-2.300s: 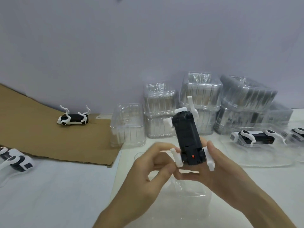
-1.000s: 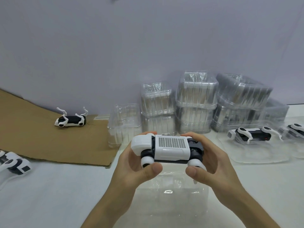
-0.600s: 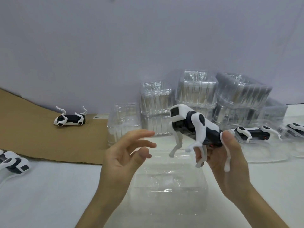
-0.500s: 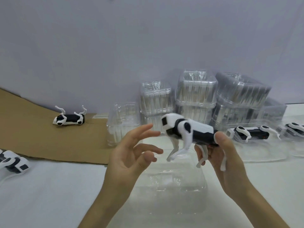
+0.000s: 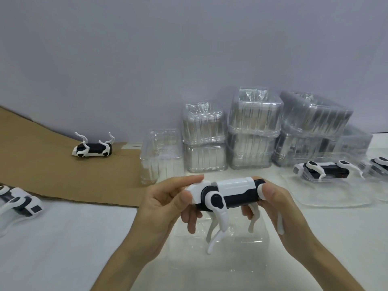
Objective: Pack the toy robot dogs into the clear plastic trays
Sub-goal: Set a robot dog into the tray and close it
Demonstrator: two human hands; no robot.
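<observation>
Plain pale-grey wall [image 5: 189,49] behind white table [image 5: 346,227] w/ 1 cardboard sheet [image 5: 42,164].

Centre stage, the toy robot dog [image 5: 233,193] is held level, legs down, with the left hand [image 5: 163,208] gripping its head end and the right hand [image 5: 281,208] gripping its tail end. Directly beneath the dog, an open clear tray [image 5: 241,261] lies on the table [image 5: 63,248]. Behind the dog, stacks of clear trays [image 5: 254,131] line up against the wall [image 5: 189,49]. Back and left of the dog lies a cardboard sheet [image 5: 52,171], with a second dog [image 5: 92,149] on its back on it. Far left of the dog, at the frame edge, lies a third dog [image 5: 19,202]. Right of the dog, a packed dog [image 5: 327,171] lies in its tray [image 5: 336,200], and beyond that a further dog [image 5: 380,166] is cut by the edge.
</observation>
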